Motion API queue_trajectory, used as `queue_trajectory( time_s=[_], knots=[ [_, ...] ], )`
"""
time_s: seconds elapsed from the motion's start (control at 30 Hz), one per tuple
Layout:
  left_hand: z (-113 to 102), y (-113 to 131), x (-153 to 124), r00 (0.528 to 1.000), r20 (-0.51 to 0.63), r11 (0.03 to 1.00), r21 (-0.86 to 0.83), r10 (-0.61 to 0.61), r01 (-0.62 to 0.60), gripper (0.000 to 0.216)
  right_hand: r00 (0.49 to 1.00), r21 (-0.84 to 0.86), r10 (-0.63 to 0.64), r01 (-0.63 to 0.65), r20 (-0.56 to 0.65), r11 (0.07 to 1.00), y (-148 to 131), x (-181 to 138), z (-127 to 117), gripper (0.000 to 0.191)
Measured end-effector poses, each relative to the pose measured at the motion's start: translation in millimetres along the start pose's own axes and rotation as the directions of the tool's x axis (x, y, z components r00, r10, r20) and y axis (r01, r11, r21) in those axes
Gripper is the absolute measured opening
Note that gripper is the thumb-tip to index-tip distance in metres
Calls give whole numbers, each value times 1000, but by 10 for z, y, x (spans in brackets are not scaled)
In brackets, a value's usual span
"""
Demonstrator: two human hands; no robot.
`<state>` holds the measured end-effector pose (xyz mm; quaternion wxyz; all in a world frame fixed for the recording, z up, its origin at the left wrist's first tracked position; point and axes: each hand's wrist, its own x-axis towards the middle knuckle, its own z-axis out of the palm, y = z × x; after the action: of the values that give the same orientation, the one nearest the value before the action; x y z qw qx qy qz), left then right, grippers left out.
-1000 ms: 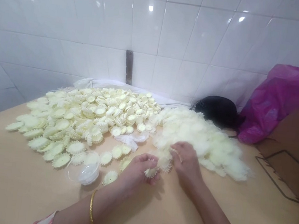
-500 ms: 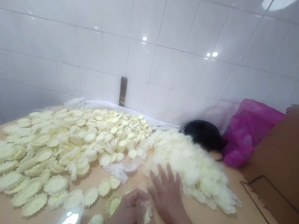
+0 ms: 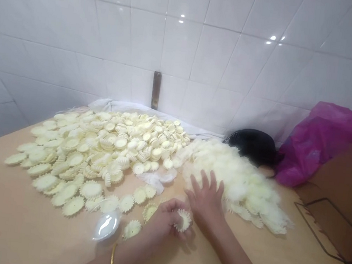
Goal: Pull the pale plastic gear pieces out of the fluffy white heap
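Beside the left hand [image 3: 163, 218], glare hides a clear plastic tub's [image 3: 106, 225] contents.

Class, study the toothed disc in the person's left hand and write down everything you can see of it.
The toothed disc is small, round and pale cream, with a ring of short, even teeth around its rim. Its material looks matte and light, perhaps soft plastic or foam, though the view cannot settle that. It looks whole. It stands tilted, nearly on edge, pinched at the rim by the fingers of the left hand, above the tan tabletop.
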<state>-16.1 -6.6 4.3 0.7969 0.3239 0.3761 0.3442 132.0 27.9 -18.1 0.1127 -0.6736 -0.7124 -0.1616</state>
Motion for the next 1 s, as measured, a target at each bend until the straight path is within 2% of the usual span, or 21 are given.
queue_trajectory(
  time_s=[0.13, 0.2, 0.3, 0.4, 0.53, 0.63, 0.7, 0.77, 0.87, 1.0],
  knots=[
    [-18, 69, 5, 996, -6, 996, -8, 94, -94, 32, 975, 24, -216, 218, -43, 976, -52, -212, 2, 59],
    [-28, 85, 9, 991, -37, 992, -21, 126, -127, 32, 968, 27, -244, 246, -62, 969, -77, -246, 44, 57],
    [-35, 64, 18, 989, -30, 989, -4, 147, -147, 29, 977, 17, -168, 171, -131, 985, -91, -220, 48, 50],
    [-34, 24, 41, 989, -3, 989, -12, 145, -145, 26, 962, 49, -120, 136, -243, 989, -37, -189, -30, 40],
    [-10, 58, 77, 988, -65, 987, -78, 139, -144, 21, 891, 167, -20, 107, -454, 980, 121, -156, -159, 24],
    [48, 151, 89, 987, -98, 980, -141, 126, -139, 22, 848, 323, 85, 104, -522, 941, 188, -91, -274, 19],
    [100, 208, 101, 989, -101, 980, -160, 104, -119, 21, 848, 461, 144, 127, -509, 878, 176, -52, -344, 17],
    [145, 242, 131, 991, -97, 981, -160, 95, -110, 18, 864, 617, 215, 133, -456, 776, 137, -45, -379, 17],
    [180, 241, 205, 986, -133, 979, -162, 101, -123, 16, 889, 763, 281, 109, -362, 637, 94, -91, -340, 18],
    [171, 181, 282, 980, -175, 981, -154, 91, -118, 13, 928, 803, 249, 81, -276, 590, 99, -161, -248, 19]
  ],
)
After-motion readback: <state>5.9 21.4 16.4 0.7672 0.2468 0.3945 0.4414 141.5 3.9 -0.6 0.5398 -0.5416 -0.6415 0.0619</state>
